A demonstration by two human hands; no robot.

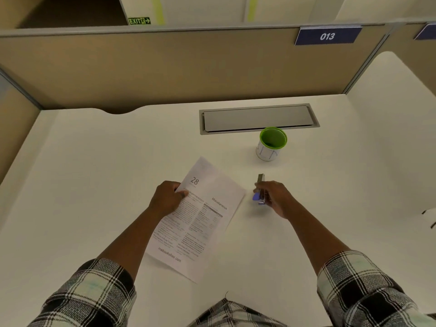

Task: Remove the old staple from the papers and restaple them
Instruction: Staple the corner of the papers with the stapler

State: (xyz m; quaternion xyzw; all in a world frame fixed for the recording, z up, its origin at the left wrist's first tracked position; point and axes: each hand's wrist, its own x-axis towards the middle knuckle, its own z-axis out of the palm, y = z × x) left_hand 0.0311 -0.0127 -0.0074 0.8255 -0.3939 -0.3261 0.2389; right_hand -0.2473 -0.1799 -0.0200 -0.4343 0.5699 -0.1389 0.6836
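One set of papers (200,215) pinched by the left hand (166,199), one stapler (260,192) grasped by the right hand (276,197), one seemingly empty cup (271,145).

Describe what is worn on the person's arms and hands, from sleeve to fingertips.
Both arms wear plaid sleeves in black, white and grey, pushed up so the forearms are bare: the left sleeve and the right sleeve share the same check pattern. The left hand and right hand are bare, with no gloves, watch or rings visible.

Left hand (166,200) pinching, right hand (274,198) curled closed, forearms extended.
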